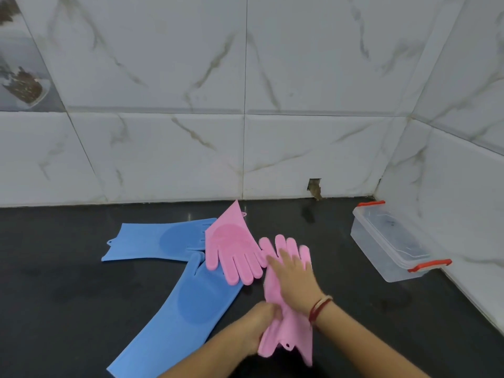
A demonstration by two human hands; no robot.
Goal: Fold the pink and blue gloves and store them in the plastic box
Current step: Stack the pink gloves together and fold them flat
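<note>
Two blue gloves lie flat on the black counter: one (152, 242) points right at the back, the other (180, 317) runs diagonally toward me. A pink glove (231, 246) rests across both, fingers toward me. A second pink glove (289, 331) lies in front of me, its fingertips pointing to the wall. My right hand (293, 282) presses flat on its palm area, fingers spread. My left hand (259, 326) pinches its cuff edge. The clear plastic box (392, 241), lid on with orange clips, sits at the right by the wall.
White marble-pattern tiles form the back wall and the right wall, meeting in a corner behind the box. A small broken hole (315, 188) shows at the base of the back wall. The dark counter (54, 296) stretches to the left.
</note>
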